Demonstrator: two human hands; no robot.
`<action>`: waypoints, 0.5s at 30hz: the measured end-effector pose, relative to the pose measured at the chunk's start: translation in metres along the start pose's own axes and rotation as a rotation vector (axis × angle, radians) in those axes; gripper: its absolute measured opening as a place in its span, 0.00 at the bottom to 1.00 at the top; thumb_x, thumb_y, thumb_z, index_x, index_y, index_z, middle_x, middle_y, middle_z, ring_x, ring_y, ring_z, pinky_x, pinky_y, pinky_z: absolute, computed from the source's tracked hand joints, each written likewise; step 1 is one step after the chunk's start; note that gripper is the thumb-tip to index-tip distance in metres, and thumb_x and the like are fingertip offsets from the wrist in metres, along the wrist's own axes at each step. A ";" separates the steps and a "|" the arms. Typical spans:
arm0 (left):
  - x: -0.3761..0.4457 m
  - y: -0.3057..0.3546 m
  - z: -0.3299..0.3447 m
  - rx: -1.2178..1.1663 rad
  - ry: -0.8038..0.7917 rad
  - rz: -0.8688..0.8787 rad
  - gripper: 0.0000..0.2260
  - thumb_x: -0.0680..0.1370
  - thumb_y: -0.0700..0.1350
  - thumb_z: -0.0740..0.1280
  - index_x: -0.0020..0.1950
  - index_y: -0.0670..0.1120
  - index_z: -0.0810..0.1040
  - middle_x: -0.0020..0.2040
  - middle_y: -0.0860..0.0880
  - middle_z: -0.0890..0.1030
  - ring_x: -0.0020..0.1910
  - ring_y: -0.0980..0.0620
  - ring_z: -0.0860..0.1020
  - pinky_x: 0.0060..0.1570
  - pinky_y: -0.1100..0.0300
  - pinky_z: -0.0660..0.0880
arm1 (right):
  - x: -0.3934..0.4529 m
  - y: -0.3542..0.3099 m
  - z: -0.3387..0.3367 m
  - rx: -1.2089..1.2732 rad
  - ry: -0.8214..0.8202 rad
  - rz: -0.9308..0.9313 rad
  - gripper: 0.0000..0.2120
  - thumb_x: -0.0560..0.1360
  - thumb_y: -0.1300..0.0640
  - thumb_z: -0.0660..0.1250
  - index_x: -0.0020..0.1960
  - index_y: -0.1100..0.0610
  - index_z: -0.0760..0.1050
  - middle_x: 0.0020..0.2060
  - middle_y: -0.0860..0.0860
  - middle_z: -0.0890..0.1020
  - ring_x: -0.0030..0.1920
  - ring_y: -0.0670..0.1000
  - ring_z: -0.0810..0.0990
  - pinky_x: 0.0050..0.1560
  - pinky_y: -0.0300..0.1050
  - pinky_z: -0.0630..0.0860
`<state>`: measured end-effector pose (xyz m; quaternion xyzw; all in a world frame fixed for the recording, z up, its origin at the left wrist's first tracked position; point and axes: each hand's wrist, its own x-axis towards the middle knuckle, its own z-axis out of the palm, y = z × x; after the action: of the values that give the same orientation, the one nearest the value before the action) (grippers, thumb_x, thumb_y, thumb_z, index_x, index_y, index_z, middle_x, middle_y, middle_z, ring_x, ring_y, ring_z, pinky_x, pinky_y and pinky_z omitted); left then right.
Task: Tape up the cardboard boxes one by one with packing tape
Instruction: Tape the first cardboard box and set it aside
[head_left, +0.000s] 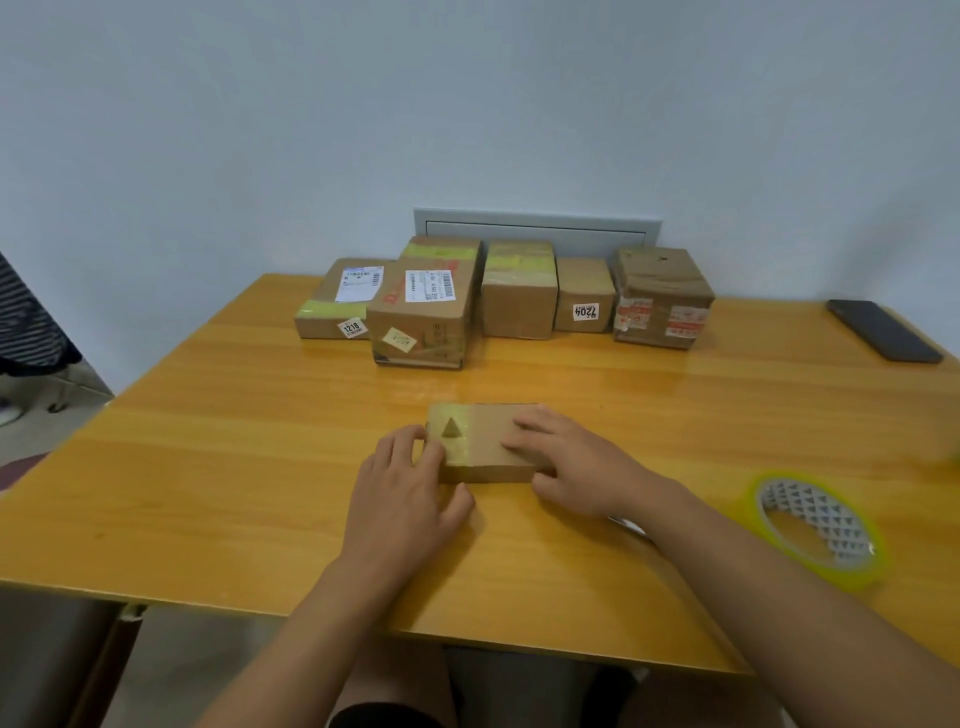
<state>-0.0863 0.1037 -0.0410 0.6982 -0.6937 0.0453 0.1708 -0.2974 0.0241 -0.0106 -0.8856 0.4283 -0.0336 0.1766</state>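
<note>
Box: we have the small flat brown cardboard box (485, 441) lying between both hands, long axis left-right on the yellow wooden desk (208, 467).
Fingers: our left hand (405, 493) and right hand (571, 467) lie flat, pressing, gripping nothing.
Tape: the yellow-green packing tape roll (818, 527) is nearer our right hand.

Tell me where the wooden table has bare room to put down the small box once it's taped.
Free: the left half of the yellow wooden table, left of the left hand, and the strip between the small flat cardboard box and the back row of cardboard boxes. Crowded: the right side, with the yellow-green tape roll and black phone.
</note>
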 end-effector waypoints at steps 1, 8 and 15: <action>0.001 0.000 0.001 0.010 0.005 0.031 0.26 0.74 0.62 0.54 0.62 0.48 0.76 0.69 0.47 0.72 0.68 0.48 0.69 0.64 0.52 0.70 | -0.001 -0.001 0.002 -0.017 0.015 0.006 0.25 0.79 0.56 0.61 0.75 0.45 0.63 0.78 0.44 0.56 0.79 0.49 0.47 0.75 0.50 0.58; 0.010 0.001 0.004 0.020 -0.038 0.065 0.30 0.74 0.61 0.54 0.70 0.45 0.73 0.67 0.47 0.75 0.62 0.48 0.74 0.57 0.53 0.74 | -0.002 -0.013 0.030 -0.102 0.197 0.055 0.23 0.80 0.57 0.57 0.75 0.49 0.63 0.78 0.48 0.58 0.79 0.52 0.50 0.77 0.49 0.52; 0.016 -0.001 0.012 0.106 -0.094 0.102 0.31 0.74 0.61 0.56 0.71 0.44 0.70 0.71 0.50 0.69 0.58 0.47 0.69 0.56 0.53 0.72 | 0.000 -0.019 0.045 -0.071 0.307 0.088 0.22 0.80 0.54 0.59 0.73 0.52 0.65 0.77 0.50 0.61 0.79 0.53 0.51 0.76 0.50 0.56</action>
<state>-0.0873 0.0843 -0.0475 0.6713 -0.7323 0.0577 0.0984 -0.2739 0.0472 -0.0460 -0.8561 0.4895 -0.1456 0.0788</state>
